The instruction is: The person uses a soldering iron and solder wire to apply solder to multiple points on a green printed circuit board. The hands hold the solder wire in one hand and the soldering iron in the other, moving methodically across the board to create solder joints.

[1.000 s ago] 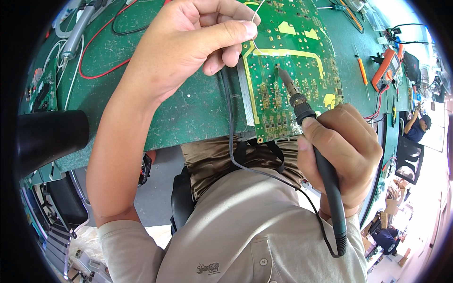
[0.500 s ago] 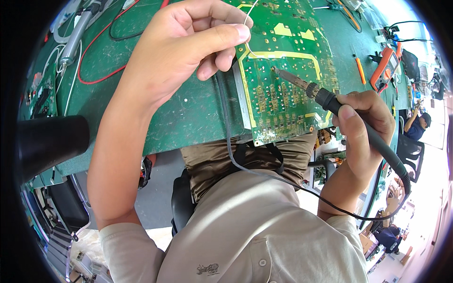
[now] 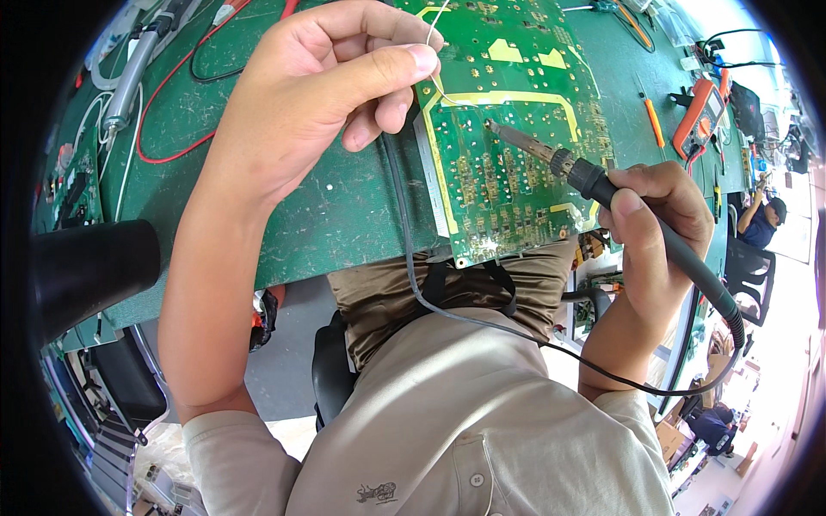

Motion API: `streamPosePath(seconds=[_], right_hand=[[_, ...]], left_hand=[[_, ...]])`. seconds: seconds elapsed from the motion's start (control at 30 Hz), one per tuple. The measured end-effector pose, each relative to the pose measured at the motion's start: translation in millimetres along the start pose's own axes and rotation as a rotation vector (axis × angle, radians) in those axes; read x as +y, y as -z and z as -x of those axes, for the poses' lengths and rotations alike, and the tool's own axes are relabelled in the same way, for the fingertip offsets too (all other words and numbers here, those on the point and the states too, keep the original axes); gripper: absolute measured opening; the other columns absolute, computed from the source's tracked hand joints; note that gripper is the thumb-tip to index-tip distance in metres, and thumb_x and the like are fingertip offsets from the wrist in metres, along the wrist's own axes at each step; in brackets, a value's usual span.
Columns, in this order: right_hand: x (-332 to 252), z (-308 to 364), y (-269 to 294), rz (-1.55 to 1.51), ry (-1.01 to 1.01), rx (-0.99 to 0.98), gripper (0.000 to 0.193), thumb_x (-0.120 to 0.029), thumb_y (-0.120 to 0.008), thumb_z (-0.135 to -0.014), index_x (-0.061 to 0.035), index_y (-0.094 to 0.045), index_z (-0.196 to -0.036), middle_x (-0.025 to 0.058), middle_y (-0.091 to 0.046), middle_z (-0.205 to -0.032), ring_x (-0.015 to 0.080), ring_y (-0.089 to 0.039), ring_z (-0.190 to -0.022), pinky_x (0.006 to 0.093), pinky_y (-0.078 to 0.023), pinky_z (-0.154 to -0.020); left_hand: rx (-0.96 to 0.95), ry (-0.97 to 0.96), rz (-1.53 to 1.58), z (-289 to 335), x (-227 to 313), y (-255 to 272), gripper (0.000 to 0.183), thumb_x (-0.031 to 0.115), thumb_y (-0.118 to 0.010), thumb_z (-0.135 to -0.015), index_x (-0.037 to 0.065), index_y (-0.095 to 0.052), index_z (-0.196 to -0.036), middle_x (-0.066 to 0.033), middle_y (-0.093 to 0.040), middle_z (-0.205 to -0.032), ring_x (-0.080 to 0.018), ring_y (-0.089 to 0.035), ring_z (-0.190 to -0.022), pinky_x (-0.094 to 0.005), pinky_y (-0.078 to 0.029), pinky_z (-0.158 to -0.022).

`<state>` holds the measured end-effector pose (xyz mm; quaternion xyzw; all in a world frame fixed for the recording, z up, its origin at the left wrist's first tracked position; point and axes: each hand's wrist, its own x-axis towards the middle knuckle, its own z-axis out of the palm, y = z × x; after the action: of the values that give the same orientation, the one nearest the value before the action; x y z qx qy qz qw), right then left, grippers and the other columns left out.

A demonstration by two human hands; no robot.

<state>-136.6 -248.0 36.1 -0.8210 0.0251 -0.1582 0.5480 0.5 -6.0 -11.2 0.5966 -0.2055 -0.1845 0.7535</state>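
A green circuit board [image 3: 538,86] with yellow bands and many solder points lies on the green bench, its front edge at the bench's near side. In my right hand [image 3: 658,211] is a soldering iron [image 3: 578,172], gripped by its black handle. Its tip touches or hovers just over the board's middle; I cannot tell which. My left hand [image 3: 353,77] is closed, thumb against forefinger, on a thin pale strand of solder wire [image 3: 440,86] above the board's left edge. The strand bends down toward the iron's tip, and its far end is hard to see.
The iron's black cord [image 3: 404,198] crosses the bench edge and my lap. Right of the board lie an orange screwdriver [image 3: 654,123] and an orange multimeter [image 3: 700,116]. At left are a red lead [image 3: 142,129], a grey cylindrical tool [image 3: 129,86] and a black tube [image 3: 99,267].
In the picture, both hands, the board and the bench sit slightly further left, as though the view had turned. The iron's tip remains at about the same place on the board.
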Motion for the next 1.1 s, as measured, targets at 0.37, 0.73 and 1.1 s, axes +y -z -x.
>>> streamPosePath(seconds=[0.37, 0.73, 1.1], right_hand=[[-4, -2, 0, 0.045, 0.064, -0.04, 0.019, -0.01, -0.071, -0.079, 0.0069, -0.065, -0.084, 0.0036, -0.059, -0.069, 0.0055, -0.047, -0.059, 0.0209, -0.032, -0.054], [5, -6, 7, -0.012, -0.07, -0.005, 0.023, -0.016, -0.068, -0.079, 0.0067, -0.065, -0.085, 0.0031, -0.06, -0.067, 0.0054, -0.052, -0.059, 0.0191, -0.036, -0.054], [6, -7, 7, -0.025, -0.056, -0.024, 0.023, -0.015, -0.067, -0.078, 0.0068, -0.065, -0.085, 0.0032, -0.059, -0.065, 0.0052, -0.051, -0.058, 0.0189, -0.036, -0.053]], left_hand=[[-0.021, -0.011, 0.008, 0, -1, 1, 0.017, 0.008, -0.063, -0.092, -0.001, -0.065, -0.107, -0.0074, -0.066, -0.089, -0.0014, -0.05, -0.054, -0.0149, -0.033, -0.04], [-0.016, -0.016, -0.011, 0, 0, 1, 0.016, 0.008, -0.063, -0.092, -0.001, -0.065, -0.106, -0.007, -0.066, -0.086, -0.0014, -0.049, -0.053, -0.0148, -0.033, -0.04], [-0.018, -0.013, -0.003, 0, -1, 2, 0.017, 0.008, -0.063, -0.092, -0.001, -0.065, -0.106, -0.0074, -0.066, -0.087, -0.0016, -0.049, -0.053, -0.0147, -0.033, -0.04]])
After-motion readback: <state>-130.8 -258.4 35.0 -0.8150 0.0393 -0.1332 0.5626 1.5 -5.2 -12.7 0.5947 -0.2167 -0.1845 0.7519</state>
